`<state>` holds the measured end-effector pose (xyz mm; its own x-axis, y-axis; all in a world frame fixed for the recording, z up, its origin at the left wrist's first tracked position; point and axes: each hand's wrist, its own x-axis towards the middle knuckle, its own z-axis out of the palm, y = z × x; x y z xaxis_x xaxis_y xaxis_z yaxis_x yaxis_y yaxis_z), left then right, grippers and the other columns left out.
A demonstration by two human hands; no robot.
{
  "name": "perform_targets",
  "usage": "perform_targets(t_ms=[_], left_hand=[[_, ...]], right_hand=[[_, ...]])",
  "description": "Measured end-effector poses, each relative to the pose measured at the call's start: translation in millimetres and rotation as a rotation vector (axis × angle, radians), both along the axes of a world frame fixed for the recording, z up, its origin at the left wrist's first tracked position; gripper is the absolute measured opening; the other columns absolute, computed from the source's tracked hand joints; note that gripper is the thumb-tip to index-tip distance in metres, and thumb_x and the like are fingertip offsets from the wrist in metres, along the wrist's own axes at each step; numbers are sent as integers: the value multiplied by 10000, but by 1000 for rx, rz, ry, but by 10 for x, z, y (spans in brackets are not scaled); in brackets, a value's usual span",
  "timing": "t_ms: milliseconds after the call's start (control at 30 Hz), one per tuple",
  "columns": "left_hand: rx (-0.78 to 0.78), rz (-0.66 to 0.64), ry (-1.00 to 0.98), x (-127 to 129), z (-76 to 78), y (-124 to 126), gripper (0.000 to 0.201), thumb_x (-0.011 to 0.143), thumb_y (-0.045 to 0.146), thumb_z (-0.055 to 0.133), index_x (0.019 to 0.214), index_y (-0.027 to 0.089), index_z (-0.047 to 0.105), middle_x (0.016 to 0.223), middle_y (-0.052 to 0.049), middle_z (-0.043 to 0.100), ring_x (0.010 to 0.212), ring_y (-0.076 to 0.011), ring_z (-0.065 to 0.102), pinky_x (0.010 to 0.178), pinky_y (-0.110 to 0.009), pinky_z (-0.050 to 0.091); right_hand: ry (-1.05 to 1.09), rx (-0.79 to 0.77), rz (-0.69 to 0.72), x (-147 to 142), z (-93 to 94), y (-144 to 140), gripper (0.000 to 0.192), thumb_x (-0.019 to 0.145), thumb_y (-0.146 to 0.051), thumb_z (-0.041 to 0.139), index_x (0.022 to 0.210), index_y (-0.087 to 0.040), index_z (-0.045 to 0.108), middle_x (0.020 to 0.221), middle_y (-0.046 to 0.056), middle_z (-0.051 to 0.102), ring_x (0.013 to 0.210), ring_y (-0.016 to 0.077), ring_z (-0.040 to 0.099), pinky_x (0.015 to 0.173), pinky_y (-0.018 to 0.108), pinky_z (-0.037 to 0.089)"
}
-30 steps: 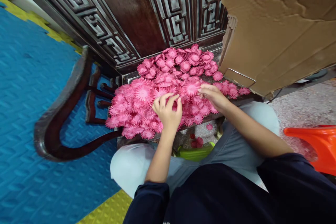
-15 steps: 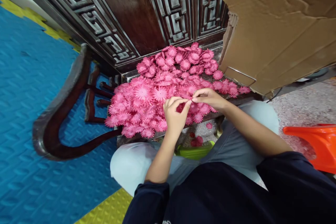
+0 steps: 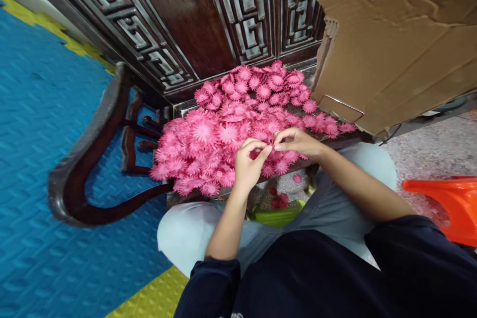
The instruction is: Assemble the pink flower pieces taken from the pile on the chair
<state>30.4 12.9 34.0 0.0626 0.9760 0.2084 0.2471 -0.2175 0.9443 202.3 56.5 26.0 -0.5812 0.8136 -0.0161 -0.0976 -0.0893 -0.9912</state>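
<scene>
Left hand [image 3: 249, 164]: thumb and forefinger pinched together, other fingers curled. Right hand [image 3: 298, 143]: same, thumb against forefinger, coming in from the right. The two sets of tips met almost point to point, and appeared to share a small pink piece [image 3: 271, 142]; mostly hidden by the fingers, so its shape and any long axis could not be told.

Key relation: that meeting point sat over the front edge of the pile of pink flower heads [image 3: 204, 134], right of its middle. Bulk of the pile lay to the left of the tips and beyond them; a thin tail ran off right, past the right hand. Pile's long axis ran left to right along the bench seat [image 3: 175, 199], crosswise to the line from lap to backrest. Left hand was nearer the thick end, right hand nearer the tail. Single flower heads were round with radiating petals, so no long axis on those.

Further out: carved wooden backrest [image 3: 190, 15] behind the pile, curved armrest [image 3: 63, 194] at left, cardboard sheet [image 3: 395, 59] at right just beside the tail. Green container [image 3: 278, 216] stood below, between the knees. Orange plastic item [image 3: 462, 226] was well apart, far right.
</scene>
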Motion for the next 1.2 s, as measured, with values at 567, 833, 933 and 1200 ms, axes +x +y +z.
perform_targets(t_ms=[567, 833, 933, 1200], left_hand=[[-279, -87, -328, 4, -6, -12, 256, 705, 403, 680, 642, 175, 582, 647, 29, 488, 644, -102, 430, 641, -230, 341], [-137, -62, -225, 8, 9, -26, 155, 720, 333, 684, 721, 182, 650, 743, 4, 564, 711, -110, 496, 706, -234, 389], [-120, -44, -202, 11, 18, -30, 137, 714, 313, 689, 732, 182, 656, 764, -3, 577, 721, -113, 511, 703, -235, 400], [-156, -28, -240, -18, -38, -18, 51, 744, 239, 630, 751, 199, 662, 751, 11, 584, 741, -119, 529, 719, -242, 387]], right_hand=[[92, -15, 15, -6, 6, -18, 167, 664, -308, 737, 667, -158, 662, 637, -39, 586, 615, 73, 495, 632, 240, 374], [114, -36, -30, 4, -4, -13, 118, 676, -253, 730, 668, -155, 664, 638, -37, 582, 609, 76, 494, 619, 245, 362], [119, -45, -30, 1, -5, -11, 108, 685, -238, 721, 659, -152, 660, 621, -41, 568, 600, 72, 484, 614, 242, 351], [139, -57, -49, 2, -16, -13, 84, 679, -214, 720, 656, -155, 664, 648, -35, 589, 626, 76, 504, 641, 242, 358]])
